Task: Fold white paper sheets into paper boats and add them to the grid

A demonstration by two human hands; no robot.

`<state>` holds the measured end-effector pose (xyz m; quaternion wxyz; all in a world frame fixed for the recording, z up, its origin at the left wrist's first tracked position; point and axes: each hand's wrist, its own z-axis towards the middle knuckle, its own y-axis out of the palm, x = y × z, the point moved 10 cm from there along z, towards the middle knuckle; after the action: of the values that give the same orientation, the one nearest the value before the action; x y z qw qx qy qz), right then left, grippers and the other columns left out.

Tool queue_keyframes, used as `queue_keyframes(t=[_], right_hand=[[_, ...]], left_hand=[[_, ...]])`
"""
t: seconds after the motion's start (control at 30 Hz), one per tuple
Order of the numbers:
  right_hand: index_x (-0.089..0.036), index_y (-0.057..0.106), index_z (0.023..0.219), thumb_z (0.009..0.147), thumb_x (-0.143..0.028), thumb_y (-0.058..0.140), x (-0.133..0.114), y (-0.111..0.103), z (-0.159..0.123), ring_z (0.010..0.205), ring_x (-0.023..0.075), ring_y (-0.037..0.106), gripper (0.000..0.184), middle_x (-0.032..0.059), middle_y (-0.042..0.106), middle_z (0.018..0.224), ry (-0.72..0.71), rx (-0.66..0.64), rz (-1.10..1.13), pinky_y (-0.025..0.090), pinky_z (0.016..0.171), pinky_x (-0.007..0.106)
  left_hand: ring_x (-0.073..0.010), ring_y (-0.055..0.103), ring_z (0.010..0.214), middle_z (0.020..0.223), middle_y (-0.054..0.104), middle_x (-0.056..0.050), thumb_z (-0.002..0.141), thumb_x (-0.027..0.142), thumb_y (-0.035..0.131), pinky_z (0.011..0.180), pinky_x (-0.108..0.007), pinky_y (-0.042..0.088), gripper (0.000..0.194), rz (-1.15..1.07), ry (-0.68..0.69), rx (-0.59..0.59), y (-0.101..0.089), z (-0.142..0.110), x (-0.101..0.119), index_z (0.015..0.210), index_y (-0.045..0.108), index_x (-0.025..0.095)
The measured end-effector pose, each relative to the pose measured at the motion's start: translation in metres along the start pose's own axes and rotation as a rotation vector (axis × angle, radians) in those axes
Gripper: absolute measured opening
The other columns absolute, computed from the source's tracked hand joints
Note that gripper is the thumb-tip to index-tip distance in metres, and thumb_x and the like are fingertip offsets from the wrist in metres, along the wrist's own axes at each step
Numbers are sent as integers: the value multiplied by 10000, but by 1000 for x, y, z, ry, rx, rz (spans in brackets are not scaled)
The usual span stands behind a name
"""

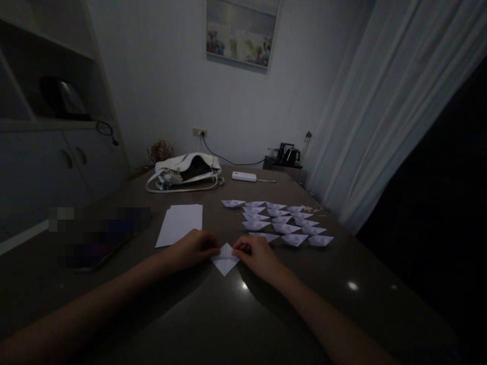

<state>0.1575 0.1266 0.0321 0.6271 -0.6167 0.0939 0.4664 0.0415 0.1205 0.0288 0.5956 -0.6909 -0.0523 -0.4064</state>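
Note:
A small folded white paper [225, 264], diamond-shaped with creases across its middle, is between my hands just over the dark table. My left hand [194, 249] pinches its left corner between thumb and finger. On the opposite corner, my right hand [260, 255] grips with thumb and curled fingers. Beyond my right hand stand several folded paper boats [292, 239] in rough rows. A stack of white paper sheets [181, 223] lies past my left hand, its edges slightly uneven.
A white handbag [186, 163] rests at the table's far left, with a white power bank [244, 176] and short cable beside it. Toward the left edge, a blurred-out flat object [102, 243] lies on the table [213, 324]. A black kettle [291, 156] stands beyond the far end.

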Motion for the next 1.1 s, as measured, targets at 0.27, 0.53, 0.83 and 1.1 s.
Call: queue_keyframes(t=[0.27, 0.53, 0.83, 1.1], right_hand=[[-167, 709, 753, 745, -122, 657, 0, 1, 0, 621, 137, 600, 69, 30, 679, 679, -7, 8, -28, 426, 579, 233], [-164, 717, 749, 742, -124, 647, 4, 4, 3, 599, 134, 588, 81, 30, 677, 663, 11, 9, -46, 417, 562, 231], [-151, 698, 780, 751, -144, 654, 0, 4, 1, 596, 131, 580, 53, 31, 661, 671, 6, 19, -83, 401, 566, 233], [-154, 680, 821, 763, -163, 657, -1, 3, 1, 597, 119, 541, 62, 18, 632, 688, -35, 47, -96, 373, 573, 231]], left_hand=[[-207, 633, 682, 730, 721, -44, 778, 405, 601, 599, -255, 415, 261, 29, -70, -11, -5, -1, -7, 771, 712, 169], [-207, 612, 665, 712, 703, -51, 749, 451, 594, 576, -262, 409, 310, 38, -132, -2, -6, -3, -11, 759, 707, 163], [-206, 602, 654, 720, 677, -45, 793, 440, 549, 557, -258, 387, 316, 88, -91, 50, -3, -4, -4, 843, 686, 159], [-215, 598, 683, 722, 657, -49, 752, 442, 593, 577, -268, 397, 319, 21, -174, 83, 3, -2, -14, 834, 676, 145]])
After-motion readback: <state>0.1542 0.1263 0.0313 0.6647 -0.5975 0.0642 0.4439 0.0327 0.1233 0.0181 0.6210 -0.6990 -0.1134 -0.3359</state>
